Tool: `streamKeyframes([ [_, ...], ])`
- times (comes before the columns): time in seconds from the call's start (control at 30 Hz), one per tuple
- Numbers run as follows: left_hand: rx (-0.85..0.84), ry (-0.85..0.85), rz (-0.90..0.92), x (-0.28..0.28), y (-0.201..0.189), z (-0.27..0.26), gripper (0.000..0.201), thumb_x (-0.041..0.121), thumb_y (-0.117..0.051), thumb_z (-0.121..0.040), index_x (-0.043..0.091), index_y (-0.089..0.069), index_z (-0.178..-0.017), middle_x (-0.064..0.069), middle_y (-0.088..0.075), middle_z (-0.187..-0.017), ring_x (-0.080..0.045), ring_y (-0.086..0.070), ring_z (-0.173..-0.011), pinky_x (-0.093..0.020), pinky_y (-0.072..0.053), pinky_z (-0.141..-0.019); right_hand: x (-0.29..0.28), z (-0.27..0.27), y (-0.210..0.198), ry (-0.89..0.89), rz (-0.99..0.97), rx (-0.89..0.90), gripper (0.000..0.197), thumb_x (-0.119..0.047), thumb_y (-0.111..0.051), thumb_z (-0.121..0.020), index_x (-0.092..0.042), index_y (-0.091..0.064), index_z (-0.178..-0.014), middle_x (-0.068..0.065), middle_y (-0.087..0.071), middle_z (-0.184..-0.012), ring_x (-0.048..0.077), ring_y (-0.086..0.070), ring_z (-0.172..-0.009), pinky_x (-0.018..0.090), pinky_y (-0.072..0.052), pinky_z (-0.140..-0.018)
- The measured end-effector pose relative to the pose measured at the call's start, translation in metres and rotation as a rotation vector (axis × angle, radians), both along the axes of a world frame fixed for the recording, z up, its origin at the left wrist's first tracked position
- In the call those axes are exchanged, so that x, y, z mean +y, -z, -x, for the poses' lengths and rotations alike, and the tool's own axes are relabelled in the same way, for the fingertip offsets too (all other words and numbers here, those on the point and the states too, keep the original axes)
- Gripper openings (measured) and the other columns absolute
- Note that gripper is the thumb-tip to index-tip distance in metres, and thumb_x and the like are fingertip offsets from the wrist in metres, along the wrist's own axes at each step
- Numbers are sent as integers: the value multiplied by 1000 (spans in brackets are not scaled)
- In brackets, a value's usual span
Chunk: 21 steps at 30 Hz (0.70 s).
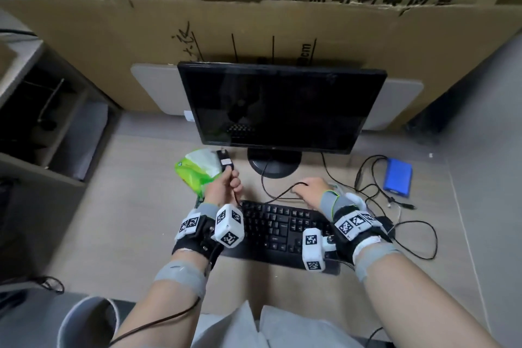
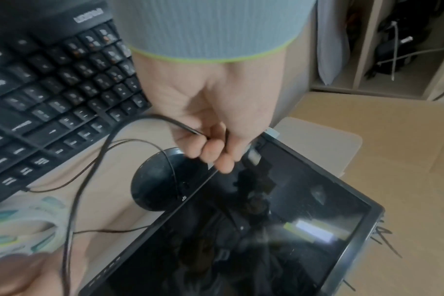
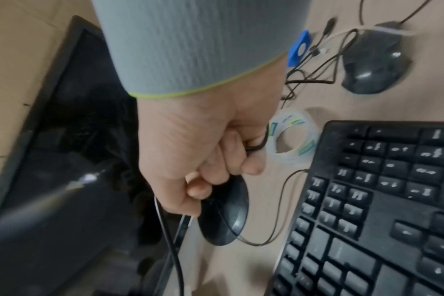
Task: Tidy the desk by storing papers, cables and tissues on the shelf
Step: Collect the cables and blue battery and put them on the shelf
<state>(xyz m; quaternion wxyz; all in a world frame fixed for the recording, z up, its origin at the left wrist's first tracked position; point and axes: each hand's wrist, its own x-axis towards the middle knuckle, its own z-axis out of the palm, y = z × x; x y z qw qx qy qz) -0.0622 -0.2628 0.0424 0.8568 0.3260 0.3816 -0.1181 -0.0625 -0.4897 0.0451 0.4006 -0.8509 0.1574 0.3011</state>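
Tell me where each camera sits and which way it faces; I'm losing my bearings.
Head: worn on the head, looking forward and down at desk, monitor and keyboard; forearms, left hand and right hand show.
Left wrist: looks along the left hand toward monitor and shelf; the hand holds a black cable.
Right wrist: looks along the right hand toward keyboard and mouse; fingers curl round black cable.
Shared: both wrist views show keyboard, monitor base, tape roll.
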Motion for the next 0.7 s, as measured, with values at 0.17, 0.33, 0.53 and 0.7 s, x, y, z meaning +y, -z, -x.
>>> streamKeyframes([
  [0.17,0,284,-6,-1,-16,7,31,44,-49,-99,16,-51,-83,10,-25,-39,-3,-20,-26,-15,-16,-25,26,-10,-14,-27,-10,5,36,-27,-64,-79,-17,-53,-46,-6,-49,-43,20,-44,-52,28,-39,-62],
  [0.33,4,620,-145,11,-35,3,46,58,-43,-96,18,-44,-72,10,-18,-38,-6,-17,-28,-15,-18,-28,47,-8,-24,64,75,71,30,-26,-59,-73,-17,-53,-46,-5,-48,-33,20,-49,-46,25,-42,-60],
  [0.53,193,770,-206,30,-19,3,45,26,-28,-108,0,-61,-92,0,-55,-41,-5,-39,-25,-13,-26,-26,67,-7,-39,199,43,96,28,-19,-61,-76,-15,-56,-49,-5,-53,-38,13,-47,-37,23,-43,-56],
  [0.7,256,505,-135,46,-9,6,20,12,-30,-107,5,-48,-109,0,-69,-63,0,-60,-41,-13,-46,-43,76,10,-56,124,26,105,33,-19,-59,-82,-16,-51,-50,-5,-47,-35,10,-37,-29,19,-33,-42],
])
